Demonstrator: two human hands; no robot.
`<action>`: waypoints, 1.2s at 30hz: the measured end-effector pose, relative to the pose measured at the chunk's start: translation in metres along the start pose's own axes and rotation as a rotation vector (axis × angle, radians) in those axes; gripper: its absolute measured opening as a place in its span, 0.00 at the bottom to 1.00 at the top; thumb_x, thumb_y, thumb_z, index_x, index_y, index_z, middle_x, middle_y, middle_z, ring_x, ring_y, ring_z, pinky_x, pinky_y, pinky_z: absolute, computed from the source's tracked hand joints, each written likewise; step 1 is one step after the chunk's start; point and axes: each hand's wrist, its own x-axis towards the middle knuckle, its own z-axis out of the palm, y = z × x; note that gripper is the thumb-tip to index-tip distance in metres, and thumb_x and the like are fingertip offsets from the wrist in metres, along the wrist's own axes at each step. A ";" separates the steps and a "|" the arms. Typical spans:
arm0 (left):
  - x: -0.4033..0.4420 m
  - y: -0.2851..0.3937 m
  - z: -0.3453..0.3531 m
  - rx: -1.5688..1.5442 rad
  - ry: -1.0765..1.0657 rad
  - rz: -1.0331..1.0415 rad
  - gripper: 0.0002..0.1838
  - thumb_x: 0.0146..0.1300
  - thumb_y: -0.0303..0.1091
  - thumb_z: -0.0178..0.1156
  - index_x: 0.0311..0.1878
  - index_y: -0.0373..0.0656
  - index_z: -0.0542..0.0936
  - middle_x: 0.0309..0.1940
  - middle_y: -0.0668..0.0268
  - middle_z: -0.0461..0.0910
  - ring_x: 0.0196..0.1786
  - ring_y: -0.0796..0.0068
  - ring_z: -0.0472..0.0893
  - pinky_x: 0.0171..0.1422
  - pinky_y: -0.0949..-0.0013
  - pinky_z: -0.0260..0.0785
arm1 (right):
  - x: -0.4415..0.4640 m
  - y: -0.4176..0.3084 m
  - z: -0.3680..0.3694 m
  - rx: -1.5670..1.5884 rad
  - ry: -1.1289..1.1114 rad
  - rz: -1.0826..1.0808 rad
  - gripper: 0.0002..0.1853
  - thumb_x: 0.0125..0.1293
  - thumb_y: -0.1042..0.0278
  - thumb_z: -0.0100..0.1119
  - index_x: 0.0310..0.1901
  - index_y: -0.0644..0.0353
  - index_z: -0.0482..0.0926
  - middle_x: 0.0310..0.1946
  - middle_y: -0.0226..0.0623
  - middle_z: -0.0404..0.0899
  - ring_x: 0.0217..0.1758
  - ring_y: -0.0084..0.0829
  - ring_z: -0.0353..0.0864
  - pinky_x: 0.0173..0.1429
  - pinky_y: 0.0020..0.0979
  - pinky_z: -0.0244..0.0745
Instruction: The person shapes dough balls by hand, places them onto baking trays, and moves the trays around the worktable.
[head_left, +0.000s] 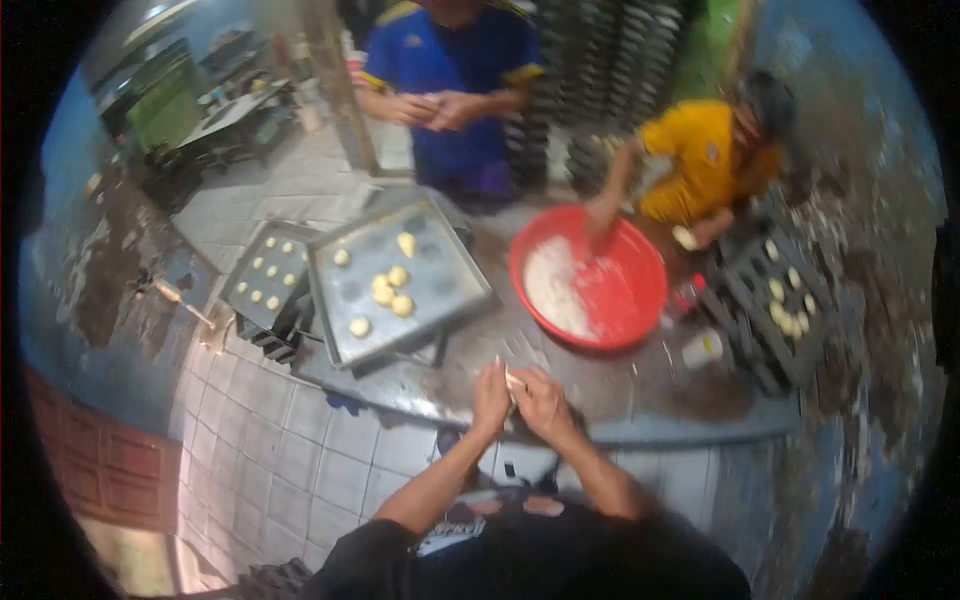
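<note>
My left hand (490, 402) and my right hand (543, 404) meet over the near edge of the worktable (470, 345). Their fingers are closed around a small pale piece of dough (514, 381), which they mostly hide. Beyond them to the left, a square metal tray (400, 335) bears several round dough balls (383, 294), some clustered in its middle. Ahead to the right stands a red basin (622, 322) with a white, crumbly heap (555, 288) along its left side.
Across the table are a person in blue (450, 65), hands together, and a person in yellow (700, 150), one hand in the basin. A dark tray of dough balls (265, 275) lies far left. Dark mould trays (765, 270) and a white cup (703, 349) stand right.
</note>
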 end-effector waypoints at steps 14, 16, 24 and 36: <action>-0.040 0.045 0.056 -0.473 -0.109 -0.556 0.33 0.77 0.52 0.55 0.74 0.38 0.66 0.67 0.55 0.75 0.68 0.68 0.75 0.63 0.63 0.76 | -0.045 0.059 -0.051 0.300 0.335 0.283 0.14 0.71 0.71 0.62 0.54 0.70 0.80 0.45 0.48 0.87 0.50 0.35 0.87 0.53 0.31 0.80; -0.049 -0.012 0.032 -0.084 -0.395 -0.398 0.22 0.77 0.43 0.56 0.67 0.40 0.76 0.59 0.58 0.81 0.62 0.71 0.79 0.57 0.61 0.78 | -0.045 0.078 -0.023 -0.279 -0.174 -0.046 0.14 0.71 0.65 0.60 0.53 0.62 0.83 0.41 0.44 0.87 0.51 0.46 0.86 0.53 0.42 0.80; 0.071 0.012 0.021 -0.663 -0.308 -0.478 0.39 0.57 0.18 0.69 0.73 0.45 0.69 0.60 0.69 0.79 0.60 0.74 0.78 0.66 0.64 0.70 | 0.160 0.231 -0.095 -0.143 0.012 0.171 0.12 0.68 0.72 0.54 0.48 0.62 0.86 0.45 0.51 0.86 0.53 0.51 0.85 0.57 0.45 0.80; 0.163 0.003 0.010 -0.591 -0.334 -0.612 0.32 0.55 0.16 0.72 0.64 0.42 0.74 0.58 0.65 0.81 0.60 0.71 0.80 0.69 0.68 0.71 | 0.256 0.418 -0.051 -0.605 -0.323 -0.053 0.15 0.68 0.75 0.51 0.53 0.60 0.84 0.55 0.45 0.81 0.58 0.47 0.80 0.63 0.45 0.77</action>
